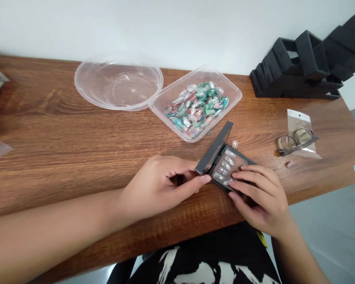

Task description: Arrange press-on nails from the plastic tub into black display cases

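Note:
A small black hinged case [246, 159] lies on the wooden table near its front edge, with its lid [214, 148] raised. Several silvery false nails [227, 162] are lined up inside it. My left hand [165, 183] pinches the lower corner of the lid between thumb and fingers. Over the right part of the case is my right hand [262, 195], its fingers apart and reaching onto the tray; a fingertip is at the lowest nail. Whether it grips that nail cannot be made out.
A clear tub of coloured nails [199, 104] stands behind the case, beside a round clear container [120, 85]. Black boxes [284, 67] are stacked at the back right. Glasses [296, 142] lie on a plastic bag [292, 118]. Loose nails [235, 144] lie near the case.

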{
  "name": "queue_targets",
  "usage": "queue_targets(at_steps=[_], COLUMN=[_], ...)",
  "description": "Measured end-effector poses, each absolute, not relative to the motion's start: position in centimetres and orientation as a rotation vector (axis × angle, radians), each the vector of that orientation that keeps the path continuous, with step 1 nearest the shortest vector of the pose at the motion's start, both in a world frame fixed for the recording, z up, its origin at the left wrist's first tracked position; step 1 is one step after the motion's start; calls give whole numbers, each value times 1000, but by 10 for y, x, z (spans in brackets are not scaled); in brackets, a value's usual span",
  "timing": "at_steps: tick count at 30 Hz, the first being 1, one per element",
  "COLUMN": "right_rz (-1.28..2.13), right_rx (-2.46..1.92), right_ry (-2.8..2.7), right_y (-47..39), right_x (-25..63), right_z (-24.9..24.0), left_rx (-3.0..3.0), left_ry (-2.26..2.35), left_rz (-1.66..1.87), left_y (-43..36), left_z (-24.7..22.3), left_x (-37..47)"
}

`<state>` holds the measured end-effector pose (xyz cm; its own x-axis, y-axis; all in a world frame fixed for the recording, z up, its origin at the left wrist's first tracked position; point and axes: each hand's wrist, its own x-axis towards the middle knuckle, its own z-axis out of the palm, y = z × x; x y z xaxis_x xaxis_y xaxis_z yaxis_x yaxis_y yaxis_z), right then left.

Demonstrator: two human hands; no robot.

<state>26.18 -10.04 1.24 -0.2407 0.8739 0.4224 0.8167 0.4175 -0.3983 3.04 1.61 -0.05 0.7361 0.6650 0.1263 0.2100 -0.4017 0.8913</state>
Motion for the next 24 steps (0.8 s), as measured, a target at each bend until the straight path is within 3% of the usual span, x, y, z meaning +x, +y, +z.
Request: queue_targets(at_steps=[24], right_rz=[204], right_rx=[-1504], right_ry=[-1950], right_y=[-95], right_x=[256], right_z=[17], left_rx=[1943], left_ry=[661], left_rz=[610], left_y=[17], left_z=[1], left_x=[31])
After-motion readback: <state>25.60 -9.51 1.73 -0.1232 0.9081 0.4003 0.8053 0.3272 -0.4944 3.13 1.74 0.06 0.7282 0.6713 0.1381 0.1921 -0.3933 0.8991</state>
